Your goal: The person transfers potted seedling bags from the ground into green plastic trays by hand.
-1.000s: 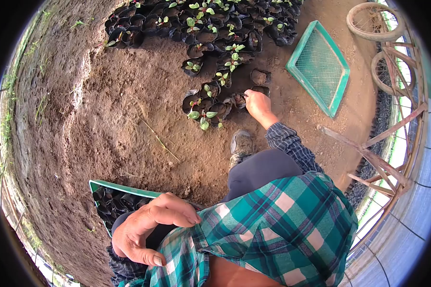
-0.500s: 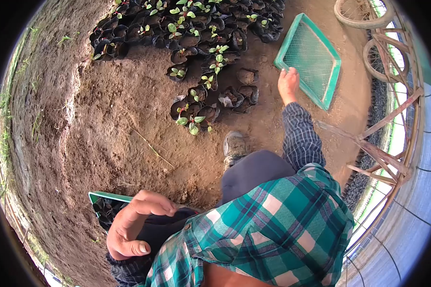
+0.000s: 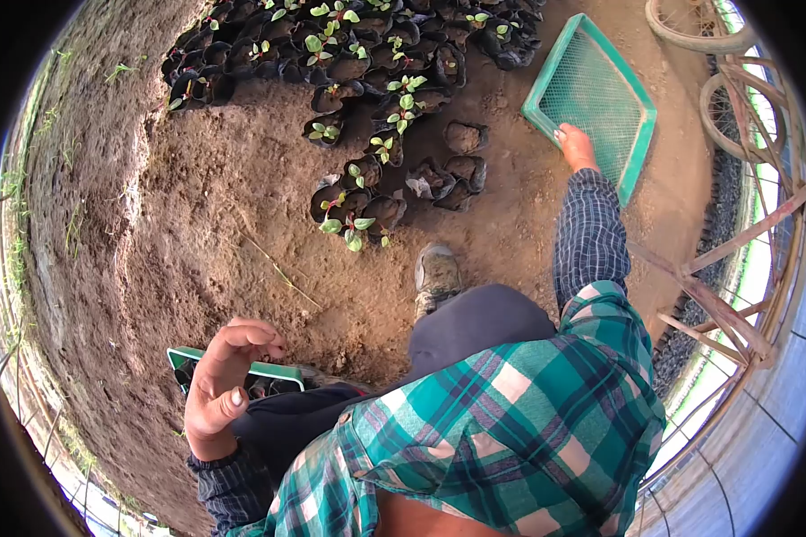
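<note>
My right hand (image 3: 577, 148) is at the near-left rim of a green mesh tray (image 3: 638, 170), its fingers curled over the edge; the fingers' undersides are hidden. The tray lies on the bare ground at the upper right. My left hand (image 3: 224, 380) hangs in the air at the lower left with thumb and fingers curved apart, holding nothing. Below and behind it is a second green tray (image 3: 282, 370) with black pots in it, partly covered by the hand and my leg.
Rows of black seedling bags (image 3: 331, 67) with small leafy plants fill the top middle. A few soil-filled bags (image 3: 464, 137) stand nearer. My shoe (image 3: 438, 268) is on the soil below them. Along the right are wheels (image 3: 700, 40) and a rusty frame (image 3: 725, 304).
My right hand has moved right, from the tray's left corner further along its near rim. My left hand has shifted slightly left and up, uncovering more of the lower tray.
</note>
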`<state>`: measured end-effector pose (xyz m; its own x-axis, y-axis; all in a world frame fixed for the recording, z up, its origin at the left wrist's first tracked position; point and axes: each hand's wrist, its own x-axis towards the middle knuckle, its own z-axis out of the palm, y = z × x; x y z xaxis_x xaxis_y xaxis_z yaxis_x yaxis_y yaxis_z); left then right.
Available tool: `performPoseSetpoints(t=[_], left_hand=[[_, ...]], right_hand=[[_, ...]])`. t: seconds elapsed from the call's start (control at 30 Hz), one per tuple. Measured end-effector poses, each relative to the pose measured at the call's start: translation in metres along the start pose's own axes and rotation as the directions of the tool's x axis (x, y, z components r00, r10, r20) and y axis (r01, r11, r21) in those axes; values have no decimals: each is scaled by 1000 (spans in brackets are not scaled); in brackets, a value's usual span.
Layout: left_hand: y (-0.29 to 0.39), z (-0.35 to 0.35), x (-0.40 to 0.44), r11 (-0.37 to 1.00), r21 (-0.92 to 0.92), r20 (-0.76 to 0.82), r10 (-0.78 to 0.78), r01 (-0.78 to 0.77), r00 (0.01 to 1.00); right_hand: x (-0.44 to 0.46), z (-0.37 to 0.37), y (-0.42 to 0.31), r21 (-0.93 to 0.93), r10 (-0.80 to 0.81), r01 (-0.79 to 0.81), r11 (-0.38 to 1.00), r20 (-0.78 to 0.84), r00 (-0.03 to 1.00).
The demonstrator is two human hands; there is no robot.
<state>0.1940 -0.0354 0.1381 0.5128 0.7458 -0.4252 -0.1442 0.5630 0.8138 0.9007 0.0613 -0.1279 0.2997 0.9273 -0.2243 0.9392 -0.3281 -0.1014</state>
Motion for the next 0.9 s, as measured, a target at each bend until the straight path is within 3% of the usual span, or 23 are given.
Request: performPoseSetpoints(t=[0.1, 0.2, 0.27, 0.33, 0.4, 0.47, 0.53, 0.63, 0.7, 0.77, 0.83, 0.87, 0.9], left_hand=[[2, 5, 13, 999, 46, -3, -28, 28, 1000], [7, 5, 19, 999, 30, 36, -35, 34, 999], [10, 2, 22, 999, 45, 45, 6, -8, 999], [13, -3, 24, 999, 33, 0, 20, -20, 1000], [14, -6, 26, 999, 32, -27, 40, -39, 999], [23, -10, 24, 998, 62, -33, 22, -20, 999], [26, -16, 22, 992, 111, -54, 63, -57, 997], [22, -27, 20, 989, 58, -137, 144, -137, 980], [16, -35, 20, 981, -46, -187, 178, -189, 966], [19, -38, 21, 960, -199, -248, 146, -198, 958], [33, -28, 21, 925, -292, -302, 152, -242, 941], [42, -22, 20, 895, -349, -310, 169, -278, 936], [49, -17, 20, 860, -407, -317, 183, -307, 931]], right_hand=[[2, -5, 7, 182, -12, 16, 983, -23, 1000], [-7, -11, 17, 85, -149, 176, 981, -257, 955], [-16, -21, 14, -6, -91, 95, 995, -345, 934], [-20, -33, 6, -117, 4, -85, 989, -564, 825], [-12, -64, 6, -191, -16, -142, 971, -645, 764], [1, -105, -14, -119, 113, -297, 948, -743, 659], [19, -150, -44, -138, 20, -249, 959, -839, 544], [21, -209, -132, -39, 46, -214, 976, -925, 377], [4, -233, -197, -122, -135, 69, 990, -966, 221], [-31, -243, -281, -239, -332, 462, 854, -935, 129], [-63, -230, -358, -348, -557, 813, 467, -830, -36], [-80, -217, -392, -400, -643, 875, 272, -752, -144], [-105, -201, -429, -223, -629, 974, 31, -762, -154]])
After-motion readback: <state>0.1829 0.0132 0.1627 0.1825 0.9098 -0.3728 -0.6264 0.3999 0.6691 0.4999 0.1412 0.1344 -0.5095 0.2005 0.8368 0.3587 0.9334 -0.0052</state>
